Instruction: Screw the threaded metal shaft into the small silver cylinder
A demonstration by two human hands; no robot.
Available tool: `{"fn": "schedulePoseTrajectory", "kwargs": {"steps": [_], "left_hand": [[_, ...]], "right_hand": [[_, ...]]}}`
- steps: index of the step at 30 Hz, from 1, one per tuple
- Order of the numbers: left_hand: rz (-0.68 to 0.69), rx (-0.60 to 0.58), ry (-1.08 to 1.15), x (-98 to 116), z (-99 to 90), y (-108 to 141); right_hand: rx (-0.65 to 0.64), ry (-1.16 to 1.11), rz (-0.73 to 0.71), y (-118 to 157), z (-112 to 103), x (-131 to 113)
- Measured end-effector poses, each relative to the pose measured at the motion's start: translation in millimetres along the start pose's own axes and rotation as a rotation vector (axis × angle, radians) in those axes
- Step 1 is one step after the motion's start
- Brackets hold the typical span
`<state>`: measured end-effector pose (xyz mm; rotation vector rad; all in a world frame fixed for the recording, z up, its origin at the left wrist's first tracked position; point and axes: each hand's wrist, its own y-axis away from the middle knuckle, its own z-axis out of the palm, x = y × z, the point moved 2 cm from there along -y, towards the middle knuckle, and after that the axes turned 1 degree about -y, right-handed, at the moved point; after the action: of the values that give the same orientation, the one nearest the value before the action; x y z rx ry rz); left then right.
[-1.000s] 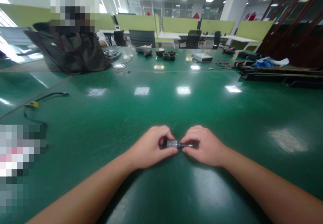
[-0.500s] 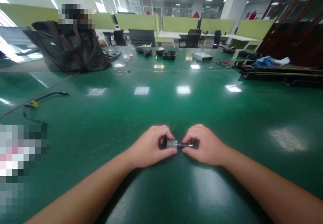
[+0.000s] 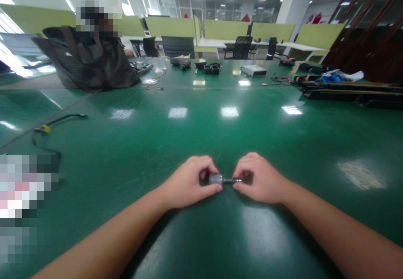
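Note:
A small grey metal cylinder with a thin dark shaft lies level just above or on the green table; which of the two is unclear. My left hand pinches the cylinder between thumb and fingers, from the left. From the right, the thumb and fingers of my right hand close around the shaft's lighter far end. Some bare shaft shows between the two hands. The curled fingers hide part of the cylinder's left end.
A dark bag stands at the back left, a person partly behind it. Black cable lies at left, near a blurred-out patch. Along the back are black parts, a silver box and dark strips.
My right hand has shifted slightly right along the shaft, so more of it shows between the hands. My left hand keeps its hold on the cylinder.

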<state>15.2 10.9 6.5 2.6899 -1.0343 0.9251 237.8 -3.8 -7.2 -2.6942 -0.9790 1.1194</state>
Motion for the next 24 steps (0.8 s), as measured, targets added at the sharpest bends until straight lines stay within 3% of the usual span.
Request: {"fn": "schedulePoseTrajectory", "kwargs": {"steps": [13,24], "left_hand": [[0.004,-0.007,-0.003,-1,0.7,0],[0.011,-0.003,-0.012,1,-0.5,0]], "right_hand": [[-0.084,0.021,0.026,3,-16,19],[-0.042,-0.063,-0.049,-2,3,-4]]}}
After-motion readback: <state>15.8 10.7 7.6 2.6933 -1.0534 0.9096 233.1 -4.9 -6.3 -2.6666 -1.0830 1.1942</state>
